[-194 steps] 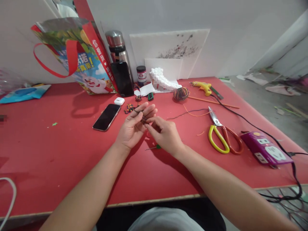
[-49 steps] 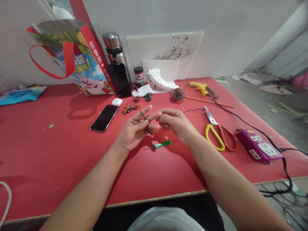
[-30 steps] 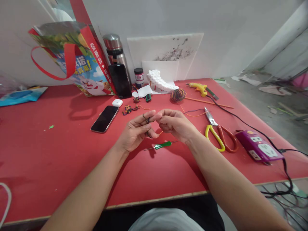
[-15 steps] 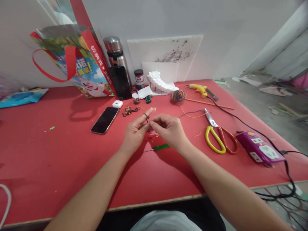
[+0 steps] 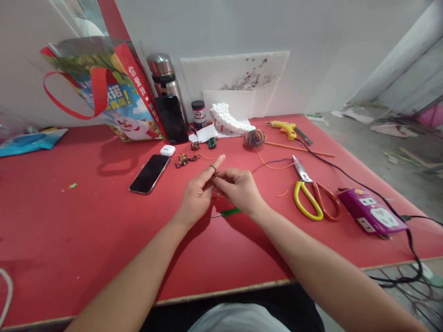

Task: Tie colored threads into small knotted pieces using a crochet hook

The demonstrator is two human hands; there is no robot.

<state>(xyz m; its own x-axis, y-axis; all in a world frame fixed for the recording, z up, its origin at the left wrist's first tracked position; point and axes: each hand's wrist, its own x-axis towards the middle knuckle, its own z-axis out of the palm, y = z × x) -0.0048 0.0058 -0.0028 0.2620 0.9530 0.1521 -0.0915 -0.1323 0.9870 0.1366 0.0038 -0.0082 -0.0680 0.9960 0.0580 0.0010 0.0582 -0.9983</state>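
Observation:
My left hand [image 5: 198,196] is raised a little over the red table [image 5: 69,221], its index finger stretched out with a thin dark cord [image 5: 213,168] looped round it and the other fingers curled in. My right hand [image 5: 237,190] is pressed against it, fingers pinched on the cord. The cord trails right across the table towards a multicoloured ball of cord [image 5: 254,138]. A green-handled hook tool [image 5: 226,213] lies on the table just under my hands.
Yellow and orange scissors [image 5: 313,196], a purple power strip [image 5: 374,216] and a yellow glue gun [image 5: 282,127] lie to the right. A phone [image 5: 149,173], an earbud case [image 5: 168,150], a printed bag [image 5: 104,87], a flask [image 5: 162,76] and white foam [image 5: 228,121] stand behind.
My hands have come closer together and lower. The right hand moved left against the left index finger, and the left fingers curled in more, leaving only the index finger out.

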